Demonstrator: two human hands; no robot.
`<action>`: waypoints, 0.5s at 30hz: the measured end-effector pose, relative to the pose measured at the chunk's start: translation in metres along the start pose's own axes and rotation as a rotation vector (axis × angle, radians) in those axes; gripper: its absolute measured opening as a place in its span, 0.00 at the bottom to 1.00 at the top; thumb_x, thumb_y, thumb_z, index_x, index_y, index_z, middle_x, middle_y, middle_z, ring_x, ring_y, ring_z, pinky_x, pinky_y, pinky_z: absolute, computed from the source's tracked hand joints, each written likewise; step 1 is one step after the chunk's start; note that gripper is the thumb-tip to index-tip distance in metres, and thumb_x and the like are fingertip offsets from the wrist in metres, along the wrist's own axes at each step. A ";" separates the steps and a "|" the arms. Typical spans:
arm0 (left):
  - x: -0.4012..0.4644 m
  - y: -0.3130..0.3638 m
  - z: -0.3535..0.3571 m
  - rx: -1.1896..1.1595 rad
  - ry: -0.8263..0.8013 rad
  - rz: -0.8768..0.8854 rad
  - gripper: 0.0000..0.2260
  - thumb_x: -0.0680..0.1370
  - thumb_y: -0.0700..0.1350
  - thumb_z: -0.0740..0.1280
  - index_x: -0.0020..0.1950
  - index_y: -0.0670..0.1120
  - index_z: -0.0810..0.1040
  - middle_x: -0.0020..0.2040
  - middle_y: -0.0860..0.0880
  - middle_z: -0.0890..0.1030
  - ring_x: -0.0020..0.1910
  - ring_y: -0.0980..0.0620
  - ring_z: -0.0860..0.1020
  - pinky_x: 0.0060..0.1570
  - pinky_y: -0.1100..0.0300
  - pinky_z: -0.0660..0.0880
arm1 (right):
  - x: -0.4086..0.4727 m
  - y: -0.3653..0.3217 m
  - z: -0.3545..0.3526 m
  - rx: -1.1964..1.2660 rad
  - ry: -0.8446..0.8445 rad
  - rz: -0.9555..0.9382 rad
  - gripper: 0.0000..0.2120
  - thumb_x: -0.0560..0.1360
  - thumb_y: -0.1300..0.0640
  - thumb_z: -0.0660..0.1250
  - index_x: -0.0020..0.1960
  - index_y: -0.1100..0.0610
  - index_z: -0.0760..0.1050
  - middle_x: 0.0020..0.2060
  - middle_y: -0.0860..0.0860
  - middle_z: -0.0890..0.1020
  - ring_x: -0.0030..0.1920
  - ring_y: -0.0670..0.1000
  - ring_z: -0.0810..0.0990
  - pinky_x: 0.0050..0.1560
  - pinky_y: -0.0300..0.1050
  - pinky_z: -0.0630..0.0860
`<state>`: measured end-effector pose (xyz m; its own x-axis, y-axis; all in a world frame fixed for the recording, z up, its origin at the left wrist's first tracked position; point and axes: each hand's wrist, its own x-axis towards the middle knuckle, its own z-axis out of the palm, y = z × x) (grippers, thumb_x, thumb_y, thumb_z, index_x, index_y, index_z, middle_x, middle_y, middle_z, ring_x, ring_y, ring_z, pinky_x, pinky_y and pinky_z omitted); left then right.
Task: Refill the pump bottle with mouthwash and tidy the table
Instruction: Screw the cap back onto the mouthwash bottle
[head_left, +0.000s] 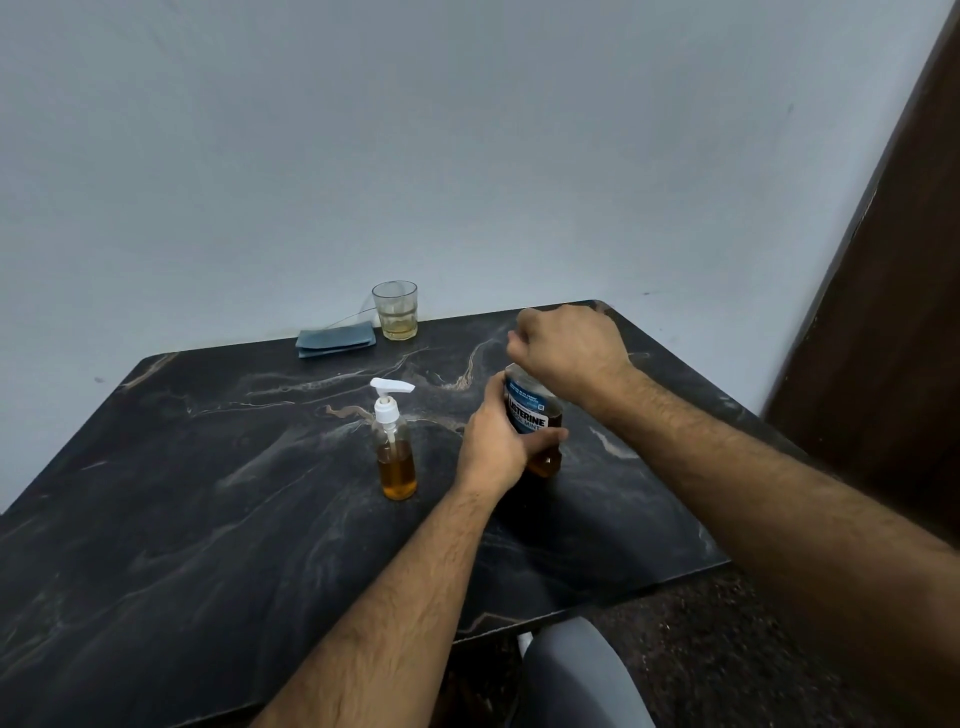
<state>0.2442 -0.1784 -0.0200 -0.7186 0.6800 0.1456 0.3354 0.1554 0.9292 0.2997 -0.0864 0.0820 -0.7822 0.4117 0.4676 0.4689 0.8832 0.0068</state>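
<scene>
Head view: your left hand (493, 441) grips the body of the mouthwash bottle (535, 421), which stands on the table (208, 519) just right of the pump bottle (396, 452). Your right hand (569, 345) is curled over its top; the cap is hidden, so on or off cannot be told. The pump bottle, pump fitted, stands roughly half full. Beyond it, a glass (396, 310) and folded cloth (336, 339) sit unsorted. Judgement: tidying remains.

"LISTERINE" and partly hidden "MINT" on the mouthwash bottle's (530, 415) blue label
</scene>
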 end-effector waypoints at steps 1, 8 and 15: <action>-0.001 0.000 0.000 -0.001 0.010 -0.003 0.40 0.64 0.52 0.81 0.71 0.55 0.64 0.67 0.52 0.76 0.67 0.51 0.73 0.68 0.48 0.69 | -0.001 -0.002 0.000 0.005 0.003 0.011 0.18 0.80 0.47 0.53 0.54 0.55 0.77 0.33 0.49 0.72 0.39 0.53 0.73 0.41 0.48 0.67; -0.002 0.005 0.001 0.017 0.034 -0.018 0.40 0.64 0.52 0.81 0.71 0.54 0.65 0.66 0.51 0.76 0.67 0.49 0.73 0.68 0.46 0.70 | 0.002 -0.005 0.002 -0.002 0.018 0.049 0.19 0.81 0.48 0.51 0.53 0.55 0.78 0.40 0.53 0.81 0.41 0.54 0.77 0.44 0.52 0.69; -0.002 0.008 0.001 0.016 0.023 -0.049 0.42 0.63 0.52 0.82 0.72 0.54 0.64 0.67 0.51 0.76 0.68 0.48 0.73 0.68 0.45 0.70 | 0.003 -0.003 0.004 0.030 0.012 0.040 0.20 0.81 0.46 0.52 0.55 0.54 0.79 0.39 0.50 0.80 0.40 0.52 0.77 0.39 0.46 0.70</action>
<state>0.2484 -0.1777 -0.0133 -0.7480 0.6548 0.1080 0.3092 0.1998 0.9298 0.2940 -0.0868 0.0796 -0.7584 0.4439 0.4772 0.4868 0.8727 -0.0381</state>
